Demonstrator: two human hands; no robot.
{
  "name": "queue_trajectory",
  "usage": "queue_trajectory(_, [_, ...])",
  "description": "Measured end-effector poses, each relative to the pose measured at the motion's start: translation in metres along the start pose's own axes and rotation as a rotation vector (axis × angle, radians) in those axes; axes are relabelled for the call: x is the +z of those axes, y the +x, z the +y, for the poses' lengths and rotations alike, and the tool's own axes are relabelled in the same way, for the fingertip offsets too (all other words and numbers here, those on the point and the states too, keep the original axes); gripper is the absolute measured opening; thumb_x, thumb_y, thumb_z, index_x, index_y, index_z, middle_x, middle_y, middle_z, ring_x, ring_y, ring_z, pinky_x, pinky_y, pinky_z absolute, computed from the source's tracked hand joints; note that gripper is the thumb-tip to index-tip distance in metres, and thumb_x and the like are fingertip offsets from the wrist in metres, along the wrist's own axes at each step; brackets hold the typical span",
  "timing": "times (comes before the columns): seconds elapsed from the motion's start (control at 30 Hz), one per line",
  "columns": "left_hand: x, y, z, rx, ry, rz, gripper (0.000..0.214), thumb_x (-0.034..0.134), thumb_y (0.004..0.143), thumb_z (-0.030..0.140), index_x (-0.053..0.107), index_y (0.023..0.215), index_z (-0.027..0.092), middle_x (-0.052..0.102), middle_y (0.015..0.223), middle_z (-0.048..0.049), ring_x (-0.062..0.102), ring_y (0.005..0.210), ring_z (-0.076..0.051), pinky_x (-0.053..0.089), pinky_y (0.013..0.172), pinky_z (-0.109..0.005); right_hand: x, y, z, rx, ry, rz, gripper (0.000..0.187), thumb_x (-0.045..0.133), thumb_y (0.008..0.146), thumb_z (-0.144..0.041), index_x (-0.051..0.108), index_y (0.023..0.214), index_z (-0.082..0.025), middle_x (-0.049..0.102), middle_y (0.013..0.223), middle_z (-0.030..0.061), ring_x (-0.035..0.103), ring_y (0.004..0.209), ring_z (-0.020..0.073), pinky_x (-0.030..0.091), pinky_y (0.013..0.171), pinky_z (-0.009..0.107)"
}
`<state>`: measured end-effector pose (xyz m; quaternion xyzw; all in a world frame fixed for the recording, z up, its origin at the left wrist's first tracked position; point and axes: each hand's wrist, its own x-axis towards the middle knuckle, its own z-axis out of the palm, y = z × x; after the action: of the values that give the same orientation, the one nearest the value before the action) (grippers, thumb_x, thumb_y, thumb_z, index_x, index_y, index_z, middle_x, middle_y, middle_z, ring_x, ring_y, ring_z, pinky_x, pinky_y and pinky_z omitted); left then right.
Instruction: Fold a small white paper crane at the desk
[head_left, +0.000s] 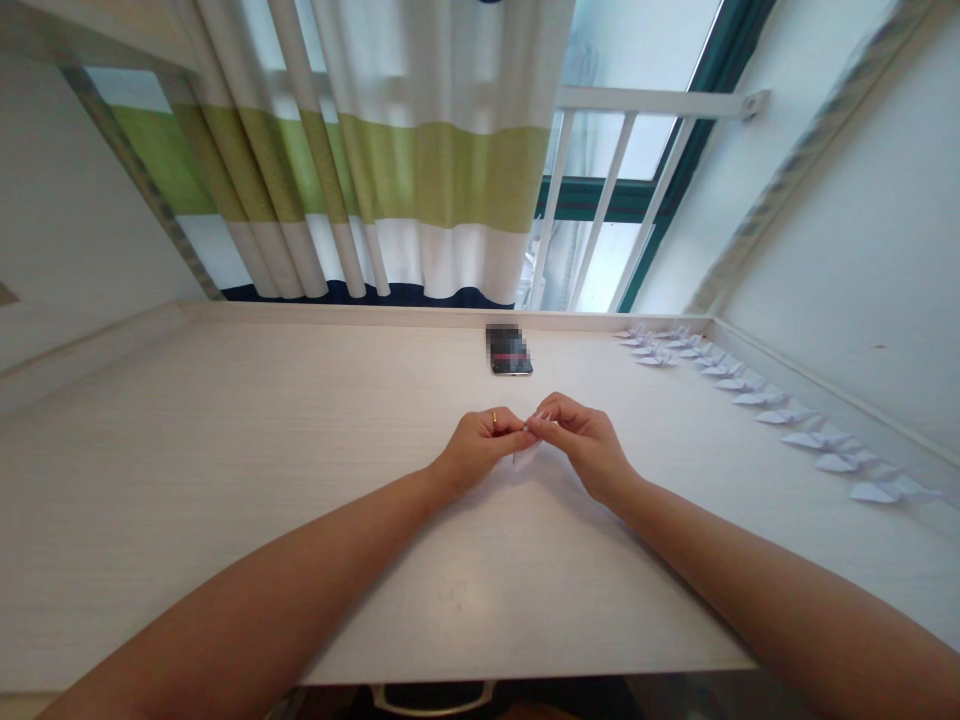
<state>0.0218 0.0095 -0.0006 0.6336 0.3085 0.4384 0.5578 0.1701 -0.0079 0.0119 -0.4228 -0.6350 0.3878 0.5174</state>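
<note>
Over the middle of the white desk, my left hand (pixel 484 437) and my right hand (pixel 581 440) meet at the fingertips. Both are closed in a pinch on a small piece of folded white paper (pixel 514 457). Only thin tips of the paper show between and below the fingers; the rest is hidden. A gold ring (pixel 494 421) is on a finger of my left hand. Just beyond the hands lies a dark phone (pixel 510 350), its screen blurred out. Several white paper cranes (pixel 761 398) stand in a row along the right side.
The white desk (pixel 225 430) has a raised rim (pixel 360 316) at the back. A curtain with a green band (pixel 450 175) hangs behind it, beside a window with white bars (pixel 615 170). Below the front edge, a curved pale handle-like bar (pixel 433 708) shows.
</note>
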Motion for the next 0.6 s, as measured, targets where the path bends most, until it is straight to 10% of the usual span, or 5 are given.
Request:
queue_trajectory(0.4, [0.0003, 0.0002, -0.0014, -0.093, -0.013, 0.031, 0.028, 0.068, 0.058, 0.040, 0.061, 0.058, 0.013, 0.051, 0.054, 0.0022, 0.044, 0.054, -0.008, 0.035, 0.056, -0.024, -0.0034, 0.0030, -0.0036, -0.032, 0.009, 0.224, 0.021, 0.057, 0.073, -0.037, 0.061, 0.062, -0.019, 0.054, 0.065, 0.0004, 0.049, 0.068, 0.0136, 0.039, 0.069, 0.028])
queue_trajectory(0.6, [-0.0024, 0.0034, -0.0036, -0.142, -0.122, 0.090, 0.028, 0.068, 0.058, 0.040, 0.063, 0.064, 0.013, 0.056, 0.057, 0.0017, 0.046, 0.054, -0.008, 0.035, 0.056, -0.023, -0.0006, 0.0033, -0.0020, 0.078, 0.110, 0.137, 0.019, 0.058, 0.072, -0.036, 0.062, 0.074, -0.018, 0.056, 0.068, -0.0002, 0.049, 0.065, 0.0117, 0.040, 0.067, 0.028])
